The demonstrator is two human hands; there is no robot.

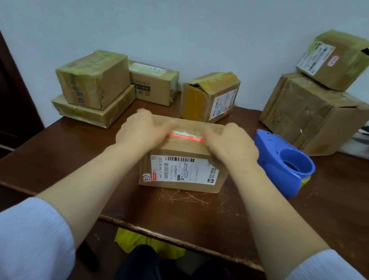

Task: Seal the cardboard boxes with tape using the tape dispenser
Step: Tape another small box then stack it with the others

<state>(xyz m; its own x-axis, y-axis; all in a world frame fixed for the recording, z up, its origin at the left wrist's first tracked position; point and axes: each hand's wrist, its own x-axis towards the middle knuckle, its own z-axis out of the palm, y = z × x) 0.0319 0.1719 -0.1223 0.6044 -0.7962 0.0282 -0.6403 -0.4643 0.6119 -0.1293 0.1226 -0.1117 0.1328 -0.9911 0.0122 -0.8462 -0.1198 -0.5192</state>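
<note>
From the head view, the person is leaning over the small cardboard box sitting at the middle of the bench, its shipping label facing them. Both hands are lying on its top, the left hand toward the left end and the right hand toward the right end, fingers stretched fairly flat and gripping nothing, though motion blur is hiding the fingertips. I take it they are pressing the flaps down so the seam is lying shut for taping; a red strip is showing between the 2 hands. The blue tape dispenser is resting on the bench just beside the box's right end, untouched, probably parked within easy reach of the right hand. Other boxes are waiting along the wall: a stack of 2 at the left, and a large box at the right carrying a smaller one.
</note>
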